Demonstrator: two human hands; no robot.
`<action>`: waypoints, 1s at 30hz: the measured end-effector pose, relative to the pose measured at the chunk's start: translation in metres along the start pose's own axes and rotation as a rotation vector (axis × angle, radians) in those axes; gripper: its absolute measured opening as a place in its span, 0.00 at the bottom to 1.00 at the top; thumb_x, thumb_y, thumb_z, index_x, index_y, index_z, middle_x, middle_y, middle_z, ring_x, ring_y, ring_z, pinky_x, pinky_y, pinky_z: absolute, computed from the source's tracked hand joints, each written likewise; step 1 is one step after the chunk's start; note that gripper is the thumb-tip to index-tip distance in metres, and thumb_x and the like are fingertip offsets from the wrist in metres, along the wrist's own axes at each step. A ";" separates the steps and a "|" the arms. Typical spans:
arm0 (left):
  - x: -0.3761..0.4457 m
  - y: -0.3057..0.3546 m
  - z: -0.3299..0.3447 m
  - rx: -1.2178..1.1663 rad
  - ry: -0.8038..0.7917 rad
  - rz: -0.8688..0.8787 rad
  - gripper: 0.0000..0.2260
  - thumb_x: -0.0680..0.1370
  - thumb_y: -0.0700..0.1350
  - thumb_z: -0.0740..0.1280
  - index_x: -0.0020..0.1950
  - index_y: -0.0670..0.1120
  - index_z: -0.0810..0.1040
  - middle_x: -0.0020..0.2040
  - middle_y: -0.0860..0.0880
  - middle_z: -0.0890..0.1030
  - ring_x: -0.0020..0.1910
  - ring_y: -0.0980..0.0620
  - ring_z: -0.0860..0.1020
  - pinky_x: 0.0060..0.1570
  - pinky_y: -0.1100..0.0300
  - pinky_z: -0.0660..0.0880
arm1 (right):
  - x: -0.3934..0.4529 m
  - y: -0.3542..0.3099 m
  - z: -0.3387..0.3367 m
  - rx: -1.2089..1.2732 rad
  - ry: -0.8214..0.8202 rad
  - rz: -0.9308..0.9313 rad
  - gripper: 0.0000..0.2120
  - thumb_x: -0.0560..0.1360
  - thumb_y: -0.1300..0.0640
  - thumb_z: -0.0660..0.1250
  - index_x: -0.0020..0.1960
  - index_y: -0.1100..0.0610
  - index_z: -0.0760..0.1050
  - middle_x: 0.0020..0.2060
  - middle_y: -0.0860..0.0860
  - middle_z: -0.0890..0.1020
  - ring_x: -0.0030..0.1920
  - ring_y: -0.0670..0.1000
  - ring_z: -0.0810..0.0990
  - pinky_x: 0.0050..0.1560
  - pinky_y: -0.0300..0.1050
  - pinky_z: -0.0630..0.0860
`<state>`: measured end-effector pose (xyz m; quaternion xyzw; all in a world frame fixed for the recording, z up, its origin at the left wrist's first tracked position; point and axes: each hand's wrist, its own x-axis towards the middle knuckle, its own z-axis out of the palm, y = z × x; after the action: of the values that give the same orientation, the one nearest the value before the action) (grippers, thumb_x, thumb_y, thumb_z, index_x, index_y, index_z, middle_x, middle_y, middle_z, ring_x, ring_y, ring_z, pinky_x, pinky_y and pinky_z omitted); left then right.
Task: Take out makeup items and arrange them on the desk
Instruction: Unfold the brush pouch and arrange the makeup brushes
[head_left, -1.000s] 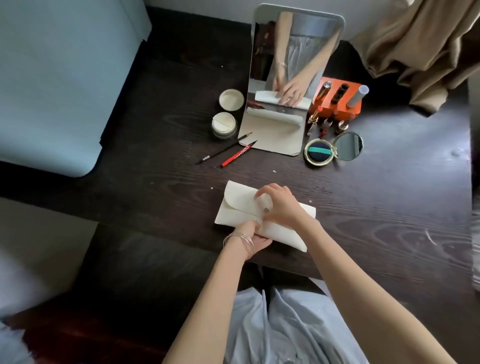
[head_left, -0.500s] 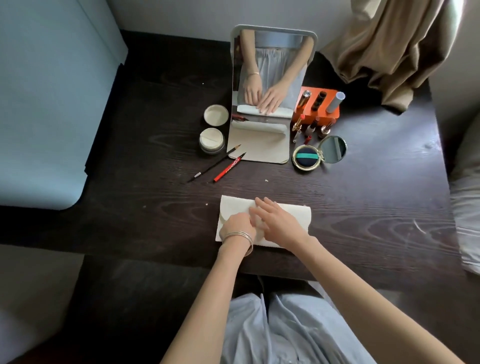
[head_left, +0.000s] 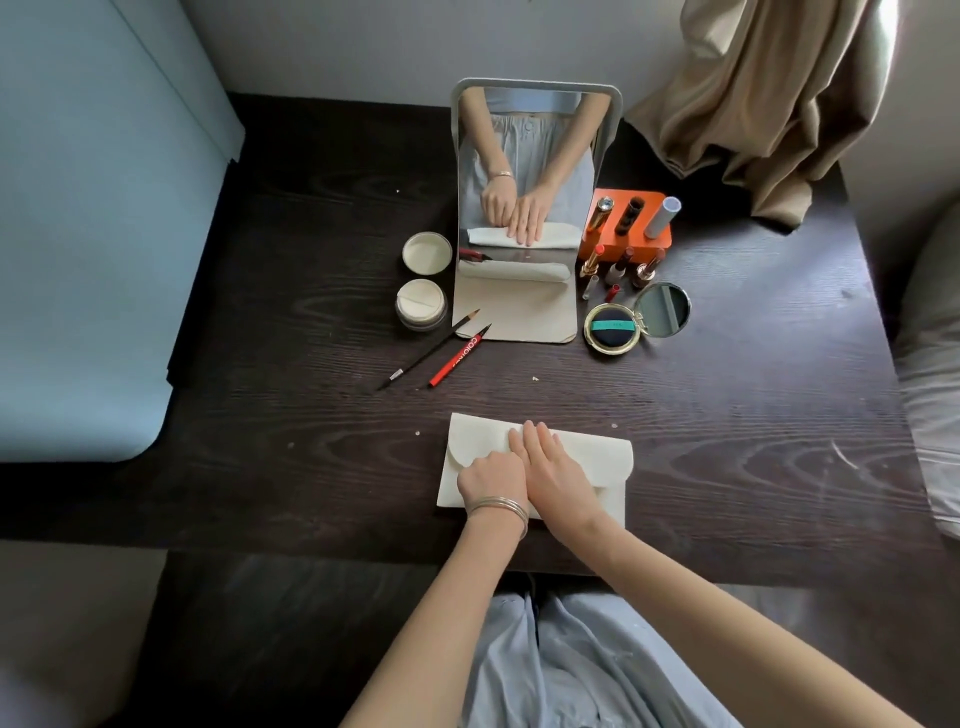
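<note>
Head view: the only camera, worn on the head, looking forward and down over both hands.
Left hand (head_left: 491, 475): laid on the near left part of the cream pouch (head_left: 592, 462), fingers loosely bent, nothing gripped as far as can be seen; bangles (head_left: 500, 506) are worn at the wrist.
Right hand (head_left: 553, 470): pressed flat on the pouch flap just beside the left hand and touching it, fingers straight and together, nothing held.
Pouch: lying flat on the table (head_left: 753, 441) under both hands, close to the near edge, flap folded over.
Items beyond the hands: two pencils (head_left: 441, 351), a jar (head_left: 421, 305) and its lid (head_left: 427, 253), a standing mirror (head_left: 530, 171), an orange holder (head_left: 631, 223) with tubes, lipsticks (head_left: 621, 267) in front of it, an open compact (head_left: 613, 327).
Step in hand: judged to be closing and smoothing the emptied pouch, since the makeup is already set out well ahead of the hands.
Next move: likely the pouch is to be put aside, which calls for a grip on one edge and a free spot on the table.
Surface: dark wood grain, with a few pale crumbs ahead of the fingertips.
Room: a pale blue cushion (head_left: 93, 234) to the left of the hands, a beige curtain (head_left: 769, 104) far right beyond them, a pale wall behind the mirror.
</note>
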<state>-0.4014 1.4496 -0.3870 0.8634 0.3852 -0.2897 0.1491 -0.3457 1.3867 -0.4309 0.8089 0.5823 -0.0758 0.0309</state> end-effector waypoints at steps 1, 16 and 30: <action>0.000 0.000 0.000 -0.008 0.002 -0.004 0.15 0.79 0.35 0.57 0.64 0.43 0.72 0.55 0.47 0.80 0.56 0.47 0.78 0.45 0.59 0.71 | 0.002 0.001 0.000 -0.018 -0.005 0.014 0.15 0.70 0.66 0.53 0.54 0.64 0.69 0.46 0.60 0.83 0.46 0.58 0.83 0.45 0.48 0.81; 0.007 -0.003 0.002 -0.260 -0.127 -0.138 0.13 0.79 0.50 0.62 0.59 0.46 0.78 0.59 0.46 0.79 0.60 0.45 0.76 0.52 0.57 0.71 | 0.069 0.047 -0.048 0.126 -0.386 0.164 0.14 0.75 0.66 0.57 0.56 0.58 0.76 0.53 0.58 0.79 0.55 0.63 0.78 0.45 0.48 0.69; 0.011 -0.009 -0.004 -0.317 -0.213 -0.171 0.12 0.74 0.48 0.63 0.52 0.45 0.81 0.53 0.47 0.82 0.55 0.45 0.79 0.49 0.57 0.73 | 0.061 0.045 -0.019 0.187 0.004 0.282 0.16 0.55 0.72 0.74 0.37 0.60 0.73 0.33 0.56 0.75 0.29 0.59 0.75 0.24 0.44 0.64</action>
<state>-0.4005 1.4639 -0.3907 0.7578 0.4800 -0.3266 0.2977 -0.2824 1.4320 -0.4237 0.8819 0.4536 -0.1231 -0.0355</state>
